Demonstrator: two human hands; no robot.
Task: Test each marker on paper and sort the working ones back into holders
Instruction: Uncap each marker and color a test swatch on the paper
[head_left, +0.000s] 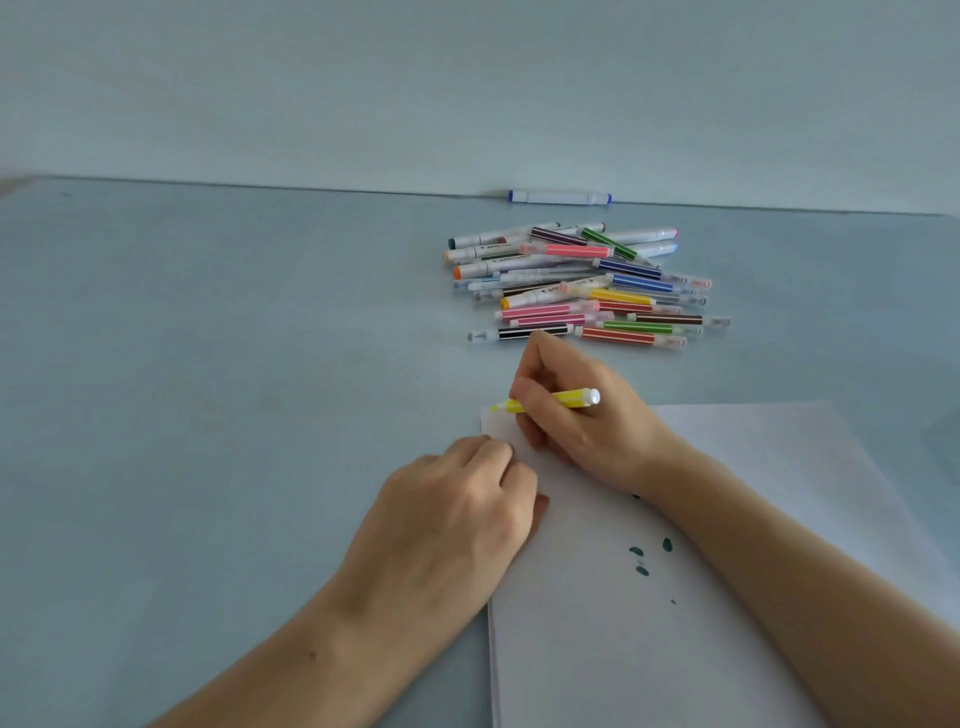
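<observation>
Head view. The right hand (576, 421) grips a yellow marker (553, 400) between curled fingers and thumb, the marker lying nearly level with its tip pointing left over the upper left corner of a white sheet of paper (753, 545); whether the tip touches the sheet cannot be told. The left hand (457, 514) rests at the sheet's left edge, its fingers curled under; whether they pinch anything is hidden. Several dark green ink marks (644, 558) lie on the paper between the two forearms. Beyond the hands, a heap of markers (582, 286) of many colours lies on the pale blue table (208, 364), the nearest being a black-striped marker (524, 332) just beyond the right hand's fingertips. A single white marker with blue ends (558, 197) lies apart at the table's far edge, against the wall (467, 78).
</observation>
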